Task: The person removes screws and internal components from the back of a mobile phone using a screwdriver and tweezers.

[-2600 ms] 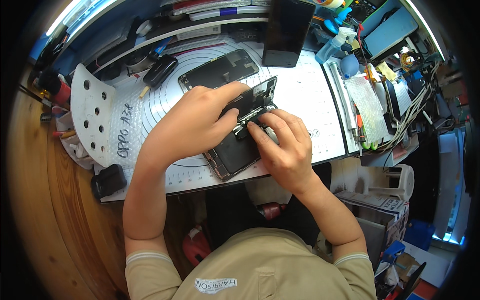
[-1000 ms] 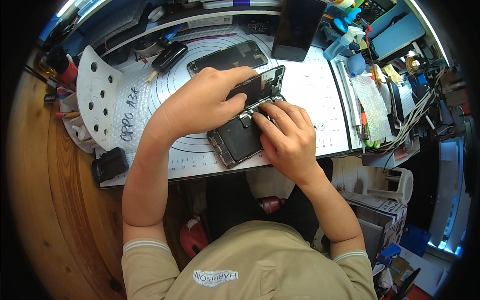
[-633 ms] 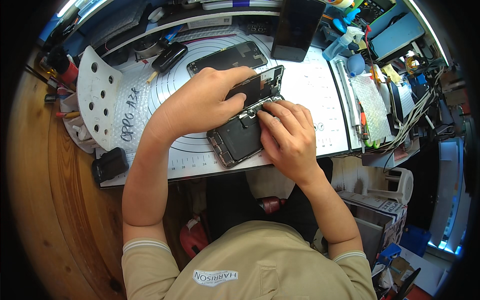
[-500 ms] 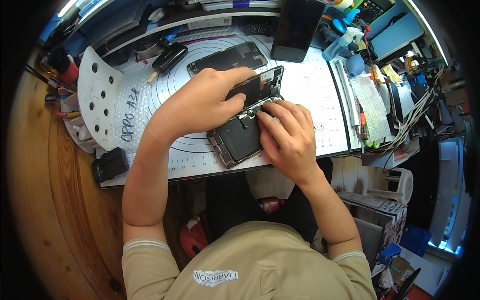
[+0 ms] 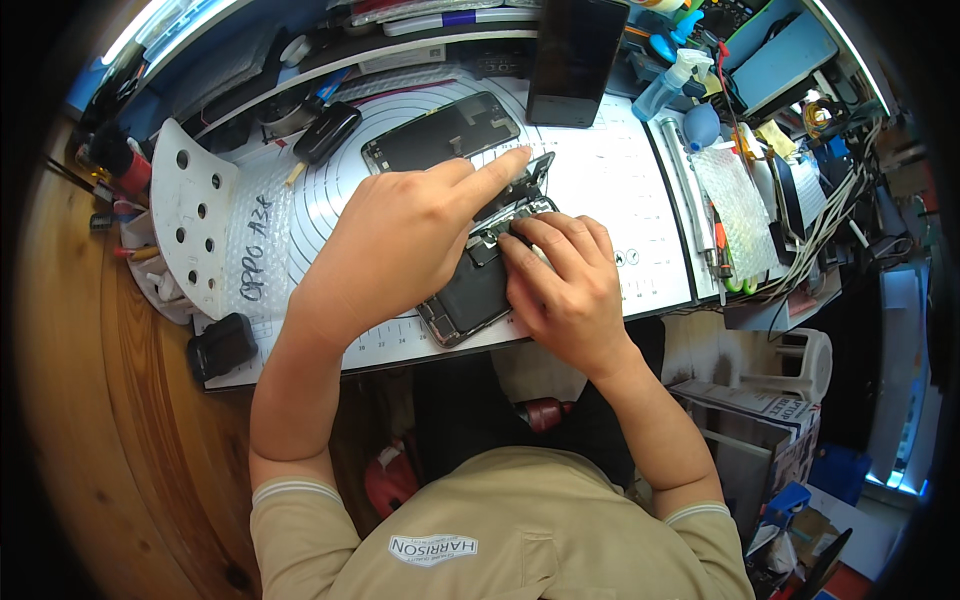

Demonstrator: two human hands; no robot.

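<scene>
An opened smartphone (image 5: 470,298) lies tilted at the mat's front edge, its inner parts bare. Its screen panel (image 5: 541,172) stands raised along the far side of the body. My left hand (image 5: 405,225) is closed around that panel, forefinger stretched along its top; the hand covers most of it. My right hand (image 5: 568,280) has its bent fingertips on the connector area at the phone's far end, with the thumb by the right edge. Whether a small part sits under those fingertips is hidden. Beyond my left hand lies a separate dark screen panel (image 5: 440,132).
Bubble wrap (image 5: 262,235) and a white perforated holder (image 5: 190,215) stand left, with a black case (image 5: 222,348) at the front corner. Another phone (image 5: 577,65) stands upright at the back. A spray bottle (image 5: 668,88), an air blower (image 5: 702,125) and cables (image 5: 840,210) crowd the right.
My left hand has shifted nearer and covers more of the phone, its forefinger now stretched out. The raised screen panel has changed tilt. My right fingers stay at the connector area.
</scene>
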